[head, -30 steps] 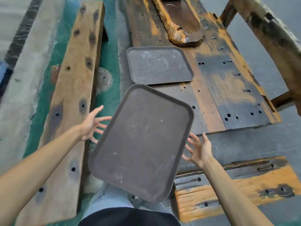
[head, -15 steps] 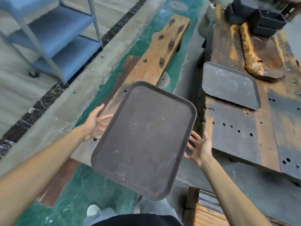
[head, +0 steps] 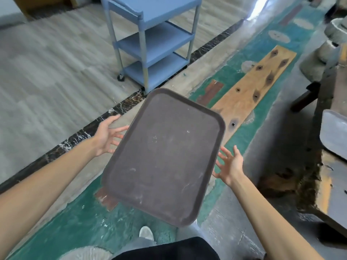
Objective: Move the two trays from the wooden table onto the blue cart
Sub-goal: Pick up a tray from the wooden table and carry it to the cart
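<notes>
Two hands, my left hand (head: 107,136) & right hand (head: 230,166), fingers spread, palms against long edges of brown tray (head: 163,156), held tilted over floor; blue cart (head: 150,40) ahead; second tray (head: 334,134) on counter (head: 332,188) at right.

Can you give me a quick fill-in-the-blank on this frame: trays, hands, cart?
1. The brown tray is held between ____ hands, left hand and right hand.
2. The cart ahead is ____ in colour.
3. The cart has ____ shelves.
4. The second tray lies on the wooden table at the ____ edge of the view.

Missing words: two; blue; three; right
</notes>
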